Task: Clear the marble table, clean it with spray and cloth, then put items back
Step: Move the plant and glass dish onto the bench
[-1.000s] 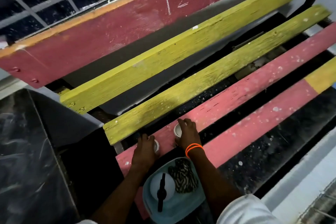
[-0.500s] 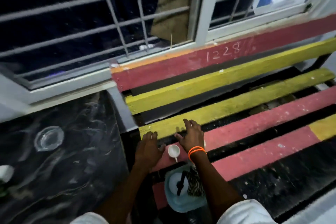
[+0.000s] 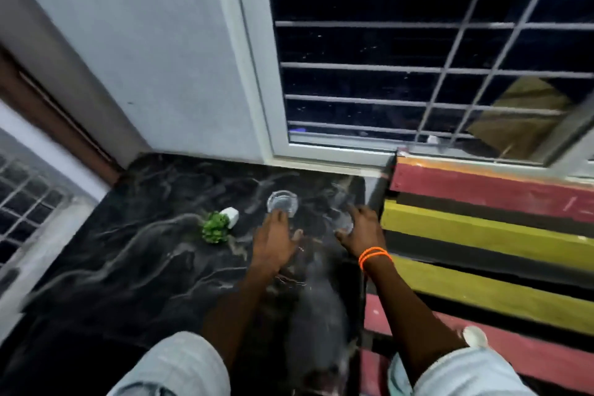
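Note:
The black marble table (image 3: 135, 267) fills the lower left. A clear glass dish (image 3: 283, 201) stands near its far edge. My left hand (image 3: 274, 243) lies flat over the marble, straight fingertips touching the dish's near rim. A second clear glass (image 3: 343, 222), blurred, sits by the table's right edge. My right hand (image 3: 361, 228), with orange bands on the wrist, curls round it with thumb in front and fingers behind. A small green plant in a white pot (image 3: 221, 223) lies tipped on its side to the left of the dish.
A red and yellow slatted bench (image 3: 482, 235) butts against the table's right side, with a white cup (image 3: 475, 336) on a near red slat. A barred window (image 3: 418, 74) and a pale wall (image 3: 144, 58) rise behind the table.
My view swung left from the bench to the marble table. Both hands left the white cups on the bench slats and now reach the two clear glasses on the table.

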